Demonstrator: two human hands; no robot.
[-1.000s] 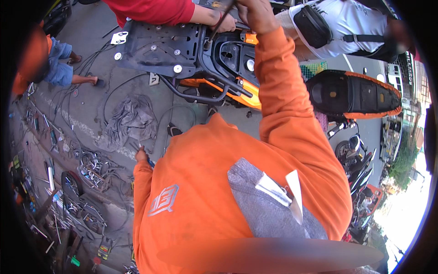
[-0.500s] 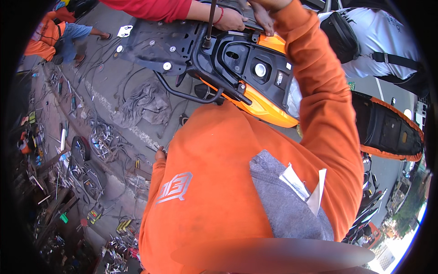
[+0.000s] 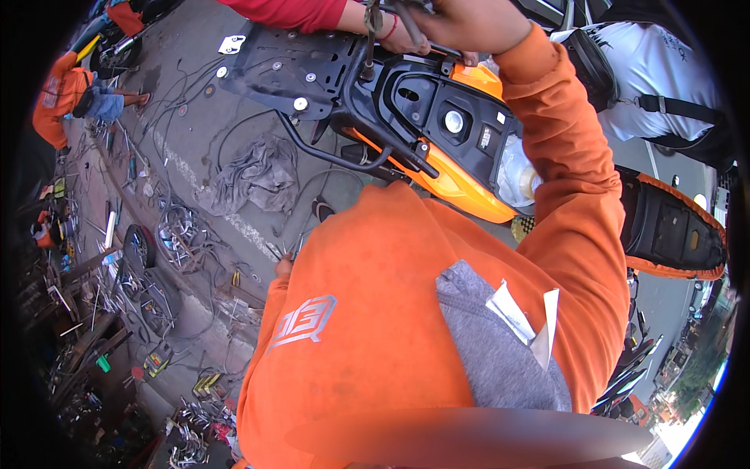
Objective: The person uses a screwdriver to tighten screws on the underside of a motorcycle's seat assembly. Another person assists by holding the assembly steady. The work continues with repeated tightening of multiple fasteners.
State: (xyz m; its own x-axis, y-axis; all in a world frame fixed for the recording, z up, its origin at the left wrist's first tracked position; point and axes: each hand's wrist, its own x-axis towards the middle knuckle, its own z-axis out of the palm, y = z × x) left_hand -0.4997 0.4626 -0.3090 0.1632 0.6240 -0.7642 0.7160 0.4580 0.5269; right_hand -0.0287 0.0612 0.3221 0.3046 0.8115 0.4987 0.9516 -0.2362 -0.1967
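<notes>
Where the top rim cuts it off, dark rod (image 3: 412, 22): only a short, thin, metal-looking length visible, above the scooter's tail at the upper middle; ends hidden, kind of tool hard to make out.
Right hand (image 3: 469, 23): raised to the top edge, partly cropped; fingers clenched round the dark rod, one fingertip curling under.
Other person's hand (image 3: 391, 41): from a red sleeve, just beside the right hand, thin red band at the wrist; grip blurred by a second dark upright bar in front.
Left hand (image 3: 283, 267): a sliver only, beside the torso, the rest behind the orange sleeve; state of the fingers impossible to tell.
Rear rack (image 3: 289, 62): flat, matt black plastic, bolts and round holes, under both raised hands.
Scooter (image 3: 461, 184): glossy orange shell, black inner tub with a round silver cap; lower body hidden by the orange-clad chest.
Seat (image 3: 672, 227): tipped open at the right, black underside, orange edge.
Grey cloth (image 3: 492, 352): soft, fuzzy, bunched on the chest with white paper slips.
Rag (image 3: 258, 176): crumpled grey, on the concrete.
Wheel rims (image 3: 180, 234): shiny spoked metal, tangled with cables, far left.
</notes>
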